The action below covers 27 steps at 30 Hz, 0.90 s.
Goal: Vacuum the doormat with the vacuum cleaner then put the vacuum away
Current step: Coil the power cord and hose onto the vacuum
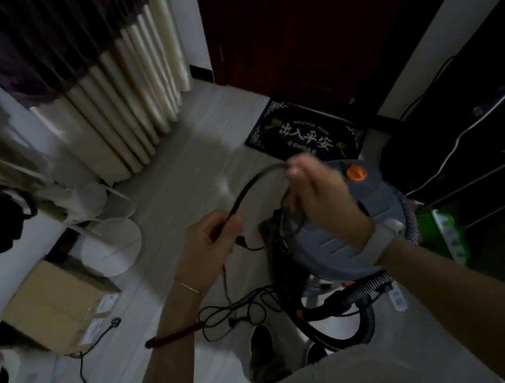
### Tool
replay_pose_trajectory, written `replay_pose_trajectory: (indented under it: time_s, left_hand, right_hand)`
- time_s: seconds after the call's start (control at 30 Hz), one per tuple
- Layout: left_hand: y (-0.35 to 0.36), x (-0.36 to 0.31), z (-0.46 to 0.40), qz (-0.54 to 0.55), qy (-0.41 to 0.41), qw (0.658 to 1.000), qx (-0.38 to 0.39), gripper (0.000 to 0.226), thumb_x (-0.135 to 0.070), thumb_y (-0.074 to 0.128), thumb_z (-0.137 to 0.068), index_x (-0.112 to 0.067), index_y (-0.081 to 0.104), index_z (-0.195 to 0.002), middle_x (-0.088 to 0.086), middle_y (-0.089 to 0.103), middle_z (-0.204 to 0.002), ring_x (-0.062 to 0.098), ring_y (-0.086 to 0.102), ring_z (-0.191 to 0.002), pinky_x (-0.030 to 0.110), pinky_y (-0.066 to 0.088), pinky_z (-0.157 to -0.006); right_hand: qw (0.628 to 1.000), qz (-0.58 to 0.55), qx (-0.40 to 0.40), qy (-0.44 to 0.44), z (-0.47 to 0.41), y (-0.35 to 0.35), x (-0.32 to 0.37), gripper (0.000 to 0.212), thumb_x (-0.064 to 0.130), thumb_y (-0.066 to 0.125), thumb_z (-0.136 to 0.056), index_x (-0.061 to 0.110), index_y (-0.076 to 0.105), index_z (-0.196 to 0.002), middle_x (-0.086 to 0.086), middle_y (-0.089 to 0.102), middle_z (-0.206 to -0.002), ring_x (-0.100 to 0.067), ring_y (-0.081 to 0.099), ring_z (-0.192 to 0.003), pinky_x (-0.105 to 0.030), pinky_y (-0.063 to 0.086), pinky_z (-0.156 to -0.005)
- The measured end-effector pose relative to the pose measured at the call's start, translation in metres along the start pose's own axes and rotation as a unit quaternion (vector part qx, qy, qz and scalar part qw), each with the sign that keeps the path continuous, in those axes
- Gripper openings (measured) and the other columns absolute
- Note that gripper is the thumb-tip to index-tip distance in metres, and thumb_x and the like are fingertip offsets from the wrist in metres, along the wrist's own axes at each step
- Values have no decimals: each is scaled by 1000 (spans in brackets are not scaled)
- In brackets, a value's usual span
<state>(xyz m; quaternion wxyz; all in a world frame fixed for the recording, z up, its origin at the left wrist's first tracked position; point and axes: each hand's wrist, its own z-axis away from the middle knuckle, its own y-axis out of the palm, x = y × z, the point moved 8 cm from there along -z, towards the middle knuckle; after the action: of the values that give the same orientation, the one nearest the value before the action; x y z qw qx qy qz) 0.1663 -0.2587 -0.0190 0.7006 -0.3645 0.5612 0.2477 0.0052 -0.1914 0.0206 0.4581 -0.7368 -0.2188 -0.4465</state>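
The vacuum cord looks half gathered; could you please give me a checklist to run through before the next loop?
1. Left hand closed on the cord: ok.
2. Right hand holding the cord's other end above the vacuum: cannot tell, blurred.
3. Slack all gathered: not ok, loops of cable lie on the floor.
4. Plug free of the socket: cannot tell.
5. Hose stowed: not ok, it curls loose beside the vacuum.
6. Doormat flat by the door: ok.
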Motion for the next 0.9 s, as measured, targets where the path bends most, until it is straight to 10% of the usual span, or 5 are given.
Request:
replay_pose_trajectory:
  time_s: [0.17, 0.4, 0.7, 0.8, 0.9]
  left_hand:
    - [-27, 108, -4, -44, -164, 985, -16, 33, -11, 44, -97, -18, 56, -67, -1, 52, -66, 10, 47, -64, 19, 40, -65]
    - [-80, 120, -24, 104, -185, 959, -191, 34, -6, 33, -99, -18, 52, -73, -9, 46, -48, 0, 33, -40, 20, 30, -47]
    - [-43, -14, -99, 479, -77, 875, 1, 27, -14, 26, -98, -12, 53, -92, -9, 49, -52, 2, 41, -42, 14, 37, -44]
    - [-40, -48, -122, 488, -54, 871, 16, 25, -16, 27, -99, -13, 51, -93, -9, 50, -54, 2, 44, -43, 13, 39, -45]
    - [-41, -35, -128, 429, -60, 901, -8, 34, -25, 25, -100, -12, 56, -98, -3, 59, -72, 6, 57, -61, 18, 48, -60]
  right_hand:
    - [917, -227, -269, 189, -48, -53, -38, 30, 13, 26, -101, 16, 40, -74, 3, 37, -54, -3, 37, -31, -21, 46, -42]
    - [937, -248, 28, 243, -5, 9, -53, 19, 13, 34, -100, 7, 46, -86, 2, 39, -45, -12, 37, -34, -23, 37, -41]
    - [939, -113, 275, 174, 22, 121, -41, 50, 9, 39, -97, 13, 21, -143, 9, 41, -132, -24, 51, -117, -17, 42, -91]
    - [948, -103, 243, 177, 8, 128, -40, 39, 13, 44, -96, 14, 40, -135, 12, 55, -104, 4, 55, -88, -16, 45, -79]
    - [978, -52, 78, 185, -24, 91, -47, 24, 11, 48, -94, 21, 57, -74, 0, 53, -66, -7, 49, -59, -20, 38, -61]
